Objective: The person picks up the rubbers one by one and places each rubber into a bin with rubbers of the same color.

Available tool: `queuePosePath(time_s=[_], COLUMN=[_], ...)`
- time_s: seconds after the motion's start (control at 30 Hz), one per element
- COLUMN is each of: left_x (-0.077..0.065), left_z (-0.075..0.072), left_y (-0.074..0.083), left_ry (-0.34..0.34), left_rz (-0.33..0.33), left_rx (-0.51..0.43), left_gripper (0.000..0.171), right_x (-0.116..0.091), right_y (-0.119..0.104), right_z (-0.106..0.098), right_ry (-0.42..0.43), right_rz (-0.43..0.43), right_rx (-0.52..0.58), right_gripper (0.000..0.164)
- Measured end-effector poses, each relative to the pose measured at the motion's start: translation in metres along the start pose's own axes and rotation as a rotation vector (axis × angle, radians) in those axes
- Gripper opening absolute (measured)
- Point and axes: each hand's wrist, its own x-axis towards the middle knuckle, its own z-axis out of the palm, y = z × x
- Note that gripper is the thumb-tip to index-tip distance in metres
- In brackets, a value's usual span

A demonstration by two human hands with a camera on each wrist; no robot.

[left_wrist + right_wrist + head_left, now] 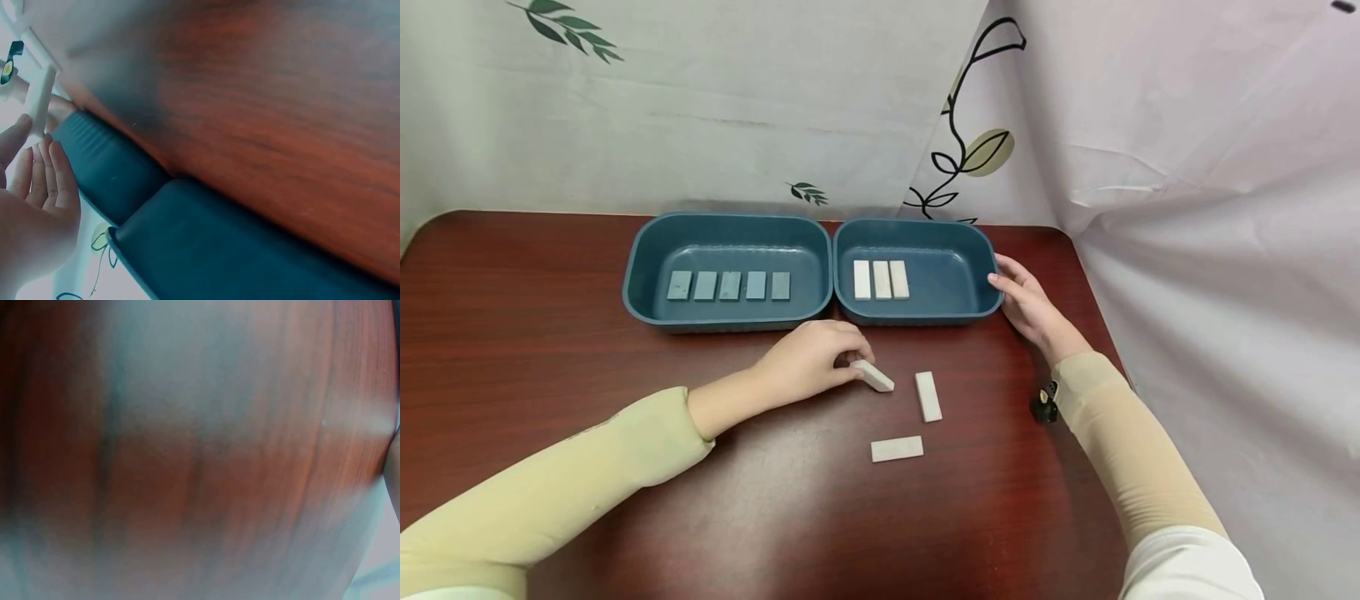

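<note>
In the head view my left hand [816,358] pinches a white rectangular block [874,377] between thumb and fingers, tilted just above the table in front of the bins. The left wrist view shows this block [40,100] at the fingertips. My right hand [1033,308] holds the right end of the right blue bin [917,318], a fingertip over its rim. Three white blocks [882,280] stand in a row inside that bin. Two more white blocks lie on the table, one [928,397] angled lengthwise, another [897,449] crosswise nearer me.
A second blue bin [730,323] adjoins on the left, with several blue-grey blocks [730,286] in a row inside. Both bins stand at the back of the dark red wooden table [760,517]. White patterned cloth [700,117] hangs behind; more cloth hangs at the right.
</note>
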Motion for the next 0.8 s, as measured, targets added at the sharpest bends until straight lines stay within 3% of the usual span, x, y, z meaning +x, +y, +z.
queuePosePath(time_s=[0.33, 0.8], left_x=[0.021, 0.058], left_z=[-0.007, -0.023], left_y=[0.008, 0.016], left_ry=[0.016, 0.02], left_rz=[0.028, -0.038], left_rx=[-0.029, -0.097], left_gripper=[0.014, 0.012], right_x=[-0.001, -0.001], right_y=[-0.001, -0.001], right_z=[-0.001, 0.0], right_ry=[-0.01, -0.006], right_rz=[-0.009, 0.009], right_rx=[0.017, 0.006], right_gripper=[0.033, 0.033])
